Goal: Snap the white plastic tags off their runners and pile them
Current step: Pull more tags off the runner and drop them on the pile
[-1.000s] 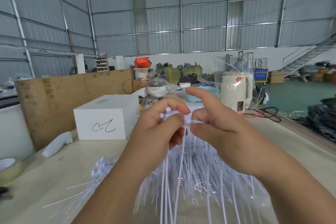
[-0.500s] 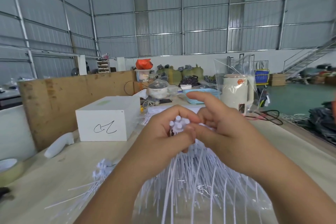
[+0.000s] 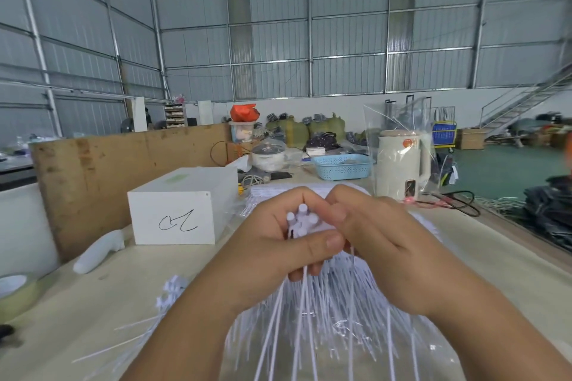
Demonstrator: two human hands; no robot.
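Both hands meet at chest height above the table (image 3: 483, 244), and between them is a small bunch of white tags (image 3: 301, 221). The left hand (image 3: 278, 244) is closed round the bunch, thumb pressed across the front, while the right hand (image 3: 380, 244) pinches at the heads from the other side with its fingertips. The round heads of the tags point up and a little away from the person; their thin stems run down out of the left fist, so the long axis of the bunch is close to upright, leaning slightly toward the camera at the bottom. Below the hands a broad heap of tags (image 3: 334, 312) fans across the table, stems mostly pointing toward the person. A smaller scatter of tags (image 3: 168, 294) lies to the left, beside the forearm. Which heap is finished work and which is waiting cannot be told, but with so many pieces on the table the job looks well short of done. A white box (image 3: 173, 216) stands farther back on the left.
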